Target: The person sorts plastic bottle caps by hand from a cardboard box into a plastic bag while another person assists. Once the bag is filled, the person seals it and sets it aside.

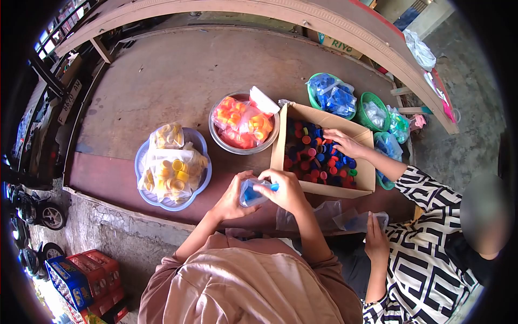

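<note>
Between my two hands is a small clear plastic bag [249,193] with blue bottle caps in it. My left hand [231,198] wraps round the bag's left side. My right hand [286,190] is closed at its top right, where a bit of blue shows by the fingers. Just beyond my right hand stands an open cardboard box [329,188] of loose red, blue, orange and green caps. A co-worker's hand [345,144] reaches into that box; their other hand [376,243] holds a clear bag [356,222].
To the left, a pale blue basin [141,186] holds bags of yellow caps. A metal bowl [215,135] with orange and red caps sits behind my hands. Green baskets [362,110] with bagged caps line the right side. Drink crates [97,272] stand on the floor.
</note>
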Available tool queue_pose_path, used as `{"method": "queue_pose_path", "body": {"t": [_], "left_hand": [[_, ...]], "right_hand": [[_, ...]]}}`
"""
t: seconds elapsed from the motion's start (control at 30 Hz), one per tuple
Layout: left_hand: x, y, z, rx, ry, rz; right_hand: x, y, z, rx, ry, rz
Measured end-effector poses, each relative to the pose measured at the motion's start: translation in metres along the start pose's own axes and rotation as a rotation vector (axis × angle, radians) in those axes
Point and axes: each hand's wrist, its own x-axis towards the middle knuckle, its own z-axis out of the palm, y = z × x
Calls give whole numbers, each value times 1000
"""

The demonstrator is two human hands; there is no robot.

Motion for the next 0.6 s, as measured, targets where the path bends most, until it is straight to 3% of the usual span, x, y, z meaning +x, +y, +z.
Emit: {"method": "queue_pose_path", "body": {"t": [0.03, 0.07, 0.1, 0.17, 0.23, 0.3, 0.43, 0.47, 0.6], "left_hand": [[-1, 1, 0, 4, 3, 3], [0, 2, -1, 6, 5, 9], [0, 2, -1, 9, 4, 18], [-1, -6, 1, -1, 5, 54], [-2, -8, -1, 9, 4, 83], [-3, -7, -3, -16, -5, 97], [-3, -7, -8, -84, -56, 89], [-3, -12, -8, -90, -62, 98], [-11, -21, -17, -206, 91, 59]], "right_hand": [[2, -4, 3, 50, 75, 38], [0, -2, 17, 49, 298, -72], [-6, -5, 27, 22, 315, 2], [-9, -3, 35, -93, 44, -129], [-18, -4, 42, -112, 52, -159], [-20, -7, 35, -314, 206, -229], [-27, 9, 23, -66, -68, -66], [-27, 16, 19, 4, -228, -5], [-19, 13, 19, -50, -336, -33]]}}
